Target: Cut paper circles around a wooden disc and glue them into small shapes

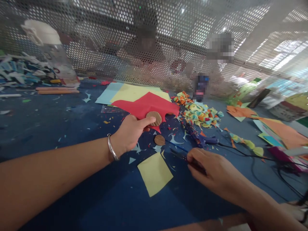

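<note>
My left hand, with a bracelet at the wrist, is closed with the thumb pressing a round cardboard disc against a sheet of red paper. The red sheet has curved cut-outs along its near edge. My right hand grips dark scissors, their blades pointing left over the table; motion blurs them. A second cardboard disc lies just below the red paper. Nearer to me rests a pale yellow square of paper. A thin blue stick lies beyond the blades.
Blue and yellow sheets lie behind the red one. A glue gun with a black cord is right of centre, near a pile of paper cutouts. At left stands a bottle. A perforated screen rises behind, people beyond it.
</note>
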{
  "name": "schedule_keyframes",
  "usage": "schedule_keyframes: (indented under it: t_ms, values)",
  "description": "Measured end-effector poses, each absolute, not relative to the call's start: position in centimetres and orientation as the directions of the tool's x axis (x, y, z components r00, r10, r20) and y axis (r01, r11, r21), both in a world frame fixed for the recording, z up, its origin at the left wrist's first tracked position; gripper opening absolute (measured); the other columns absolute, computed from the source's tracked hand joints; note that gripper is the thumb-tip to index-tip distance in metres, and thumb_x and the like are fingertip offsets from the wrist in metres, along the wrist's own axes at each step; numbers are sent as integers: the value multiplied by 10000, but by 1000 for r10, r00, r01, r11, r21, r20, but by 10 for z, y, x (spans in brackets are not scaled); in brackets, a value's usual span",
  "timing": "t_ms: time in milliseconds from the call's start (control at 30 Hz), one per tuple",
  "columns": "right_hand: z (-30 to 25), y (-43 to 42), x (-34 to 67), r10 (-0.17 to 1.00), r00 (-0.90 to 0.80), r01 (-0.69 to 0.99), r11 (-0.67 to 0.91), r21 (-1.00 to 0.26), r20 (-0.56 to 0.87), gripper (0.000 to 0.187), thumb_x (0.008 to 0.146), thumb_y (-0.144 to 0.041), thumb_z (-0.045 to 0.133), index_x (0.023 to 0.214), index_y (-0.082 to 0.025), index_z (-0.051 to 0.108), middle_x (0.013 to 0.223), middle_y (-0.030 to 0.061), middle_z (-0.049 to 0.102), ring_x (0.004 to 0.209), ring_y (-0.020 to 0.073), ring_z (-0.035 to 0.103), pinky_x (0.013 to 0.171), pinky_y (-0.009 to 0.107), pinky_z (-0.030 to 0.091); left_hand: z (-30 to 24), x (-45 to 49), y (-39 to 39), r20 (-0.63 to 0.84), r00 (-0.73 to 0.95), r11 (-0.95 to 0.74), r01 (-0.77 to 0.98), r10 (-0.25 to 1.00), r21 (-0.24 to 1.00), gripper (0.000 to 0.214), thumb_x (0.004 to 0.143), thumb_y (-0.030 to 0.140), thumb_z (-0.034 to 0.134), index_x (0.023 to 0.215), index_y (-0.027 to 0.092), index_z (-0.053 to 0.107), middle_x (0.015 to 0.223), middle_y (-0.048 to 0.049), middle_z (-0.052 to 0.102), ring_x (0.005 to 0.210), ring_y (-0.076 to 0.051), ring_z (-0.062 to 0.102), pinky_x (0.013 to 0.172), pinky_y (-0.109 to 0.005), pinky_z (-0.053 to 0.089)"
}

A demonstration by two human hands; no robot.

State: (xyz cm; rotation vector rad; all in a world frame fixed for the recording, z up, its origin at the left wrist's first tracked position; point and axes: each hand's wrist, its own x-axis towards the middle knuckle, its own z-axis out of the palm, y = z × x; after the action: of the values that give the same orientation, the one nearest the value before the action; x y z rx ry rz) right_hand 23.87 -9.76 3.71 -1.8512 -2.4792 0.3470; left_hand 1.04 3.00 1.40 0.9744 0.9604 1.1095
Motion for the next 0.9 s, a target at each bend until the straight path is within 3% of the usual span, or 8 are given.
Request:
schedule_keyframes:
  t_ms: [367,533,900]
  values:
    - [29,-98,237,960,-252,931,208,-299,-118,254,944,-300,539,1186,-230,565,966,57,697,764,193,675,649,302,486,14,3,27,-188,181,228,-242,965,943,141,647,258,838,613,157,747,694,-35,701,643,-117,583,641,-263,443]
    - [25,-95,234,964,-247,923,205,-327,-93,260,951,-359,546,1174,-231,587,1002,71,704,817,210,688,679,319,513,12,0,28,-190,177,227,-223,966,948,157,646,260,842,634,129,757,679,-48,696,639,-131,598,637,-281,441]
    - [17,-97,234,974,-212,918,169,-360,-83,212,937,-362,552,1105,-237,588,838,11,675,676,178,650,605,297,472,9,0,30,-194,194,233,-204,962,951,109,678,243,826,618,171,770,688,-40,709,636,-123,593,608,-261,434]
